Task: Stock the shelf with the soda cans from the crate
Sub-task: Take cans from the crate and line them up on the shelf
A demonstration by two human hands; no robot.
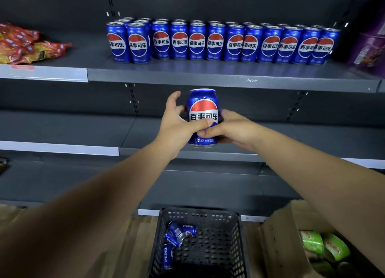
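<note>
A person stocking a dark store shelving unit grasps one blue soda can (203, 109) with both hands, upright and label toward the camera, in front of the middle shelf (62, 129); whether its base rests on that shelf cannot be told. The left hand (177, 125) wraps the can's left side, thumb laid across the label and forefinger raised clear of it, while the right hand (235, 129) grips the lower right side, thumb pressed on the front just under the left thumb. Above, on the upper shelf (208, 77), a row of matching cans (215, 42) stands upright, at least two deep, running from centre to right. Red snack bags (23, 44) lie at the far left of that shelf, and a purple box (368, 46) sits at its right end. Near the camera, a black plastic crate (200, 212) stands on the wooden floor (135, 246) below the arms, with a few loose cans (179, 233) lying on their sides in its left half. To the crate's right, an open cardboard box (277, 246) holds green packets (325, 246).
</note>
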